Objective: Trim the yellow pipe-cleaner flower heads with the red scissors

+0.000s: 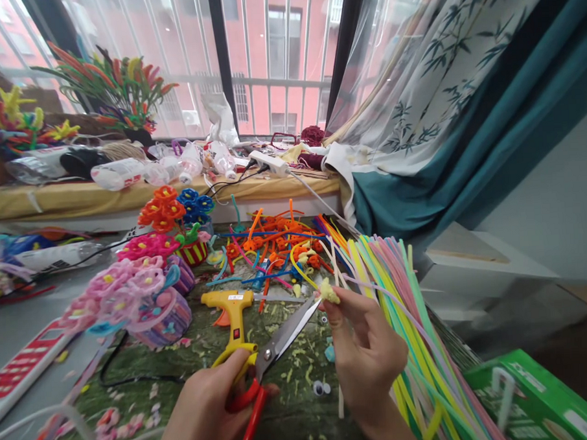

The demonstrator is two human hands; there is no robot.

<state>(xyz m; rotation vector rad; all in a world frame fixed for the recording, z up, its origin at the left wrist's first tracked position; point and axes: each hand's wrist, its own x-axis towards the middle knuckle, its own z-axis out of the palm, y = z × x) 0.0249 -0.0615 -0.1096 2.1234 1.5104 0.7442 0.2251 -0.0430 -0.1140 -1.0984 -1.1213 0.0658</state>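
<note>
My left hand (211, 405) grips the scissors (279, 340) by their red handles, the blades slightly apart and pointing up and right. In the fingertips of my right hand (364, 346) is a small pale yellow fuzzy piece (328, 292), pinched between thumb and finger. The scissor tips reach right beside this piece; whether they touch it I cannot tell. Just beyond the scissors, a yellow glue gun (230, 307) lies on the green tabletop, which is strewn with yellow fuzz clippings. Googly eyes (319, 388) lie below the blades.
Pipe cleaners (399, 306) in many colours lie bundled to the right, near a green box (539, 397). Pots of fuzzy flowers (131, 285) stand at the left. Orange pieces (279, 237) are heaped at the back. Plastic bottles (119, 174) and a power strip (269, 163) rest on the windowsill.
</note>
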